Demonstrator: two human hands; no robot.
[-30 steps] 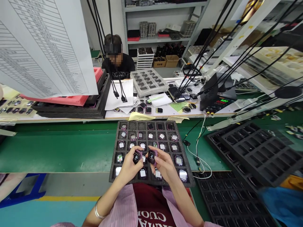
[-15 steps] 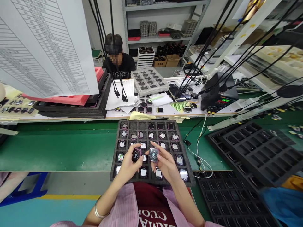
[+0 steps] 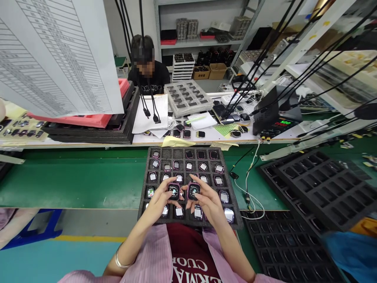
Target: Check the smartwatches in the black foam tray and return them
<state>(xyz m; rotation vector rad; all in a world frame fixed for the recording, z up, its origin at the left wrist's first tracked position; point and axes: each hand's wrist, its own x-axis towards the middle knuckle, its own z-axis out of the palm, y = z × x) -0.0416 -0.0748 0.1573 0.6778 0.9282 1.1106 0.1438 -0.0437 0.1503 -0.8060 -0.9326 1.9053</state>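
My left hand (image 3: 161, 196) grips a smartwatch body (image 3: 173, 191) with a purple-edged case, its dark screen lit and the thumb lying on the glass. A second, similar watch (image 3: 193, 191) is held in my right hand (image 3: 207, 199), screen up and lit, with my thumb at its lower right. The two watches are side by side, a small gap apart, above a dark grey foam tray (image 3: 142, 212). Square pockets in that tray hold several more watches, many with pale labels on their faces. My hands hide some of the middle pockets.
Beyond the tray, a white shelf carries a clear compartment box (image 3: 188, 98), papers (image 3: 150, 114) and a power supply (image 3: 275, 118). Black foam trays (image 3: 315, 184) are stacked at right. Cables hang overhead, and a white cable (image 3: 256, 196) lies right of my tray. A person (image 3: 150, 74) sits opposite.
The watch in my left hand has turned to face up, its screen now fully visible. The right-hand watch has tilted, losing its glare. My view has shifted slightly.
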